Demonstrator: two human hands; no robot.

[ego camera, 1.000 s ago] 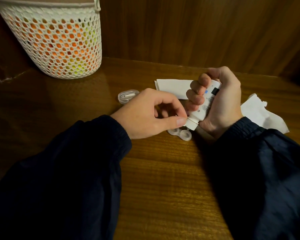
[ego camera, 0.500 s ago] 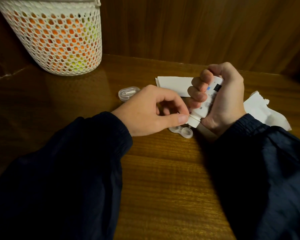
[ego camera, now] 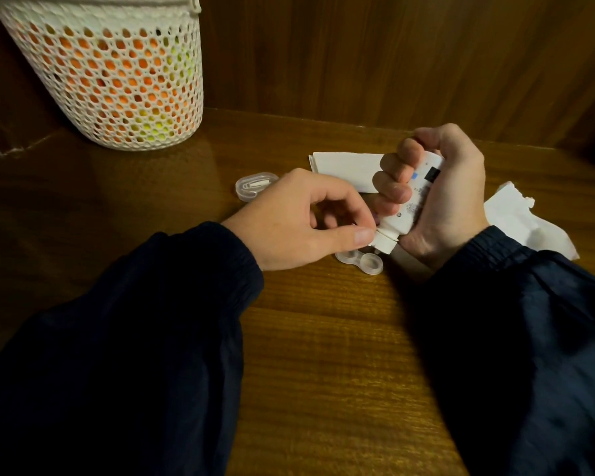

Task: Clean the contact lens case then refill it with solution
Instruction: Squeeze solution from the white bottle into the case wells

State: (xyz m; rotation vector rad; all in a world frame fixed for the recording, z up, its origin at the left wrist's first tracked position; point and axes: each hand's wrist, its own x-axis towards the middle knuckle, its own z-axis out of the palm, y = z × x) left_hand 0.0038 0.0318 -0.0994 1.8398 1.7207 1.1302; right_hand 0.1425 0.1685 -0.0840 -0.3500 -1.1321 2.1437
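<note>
My right hand (ego camera: 450, 197) grips a small white solution bottle (ego camera: 411, 207), tilted with its cap end down and to the left. My left hand (ego camera: 310, 221) pinches the bottle's white cap (ego camera: 384, 242) between thumb and forefinger. Directly below the cap, the clear contact lens case (ego camera: 363, 262) lies on the wooden table (ego camera: 323, 338) with two open wells; its left well is partly hidden under my left thumb.
A folded white tissue (ego camera: 344, 166) lies behind my hands and a crumpled one (ego camera: 526, 221) to the right. A small clear plastic container (ego camera: 253, 185) sits left of the tissue. A white mesh basket (ego camera: 117, 73) with orange and yellow contents stands at the back left. Wood panelling closes the back.
The view has shifted slightly. Both hands stay on the bottle and its cap over the lens case, with only small finger movement at the cap.
</note>
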